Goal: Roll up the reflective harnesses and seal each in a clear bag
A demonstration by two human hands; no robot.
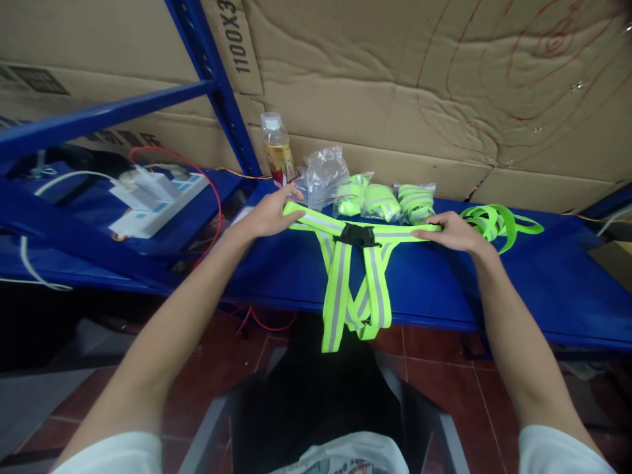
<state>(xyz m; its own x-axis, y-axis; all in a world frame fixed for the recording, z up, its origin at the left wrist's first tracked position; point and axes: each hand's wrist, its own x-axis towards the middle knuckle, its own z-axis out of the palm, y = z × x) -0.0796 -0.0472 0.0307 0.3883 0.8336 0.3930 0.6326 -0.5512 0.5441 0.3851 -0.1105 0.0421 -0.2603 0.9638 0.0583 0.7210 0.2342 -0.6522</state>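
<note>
A neon yellow reflective strap vest with grey stripes lies stretched across the blue shelf, its loops hanging over the front edge. A black buckle piece sits at its middle. My left hand pinches the belt's left end. At the right end my right hand presses fingers down on the belt. Both hands are closed on the strap.
Three bagged folded vests and an empty clear bag lie behind the belt, beside a drink bottle. A loose yellow strap lies at right. A white power strip and red wire sit left. Cardboard backs the shelf.
</note>
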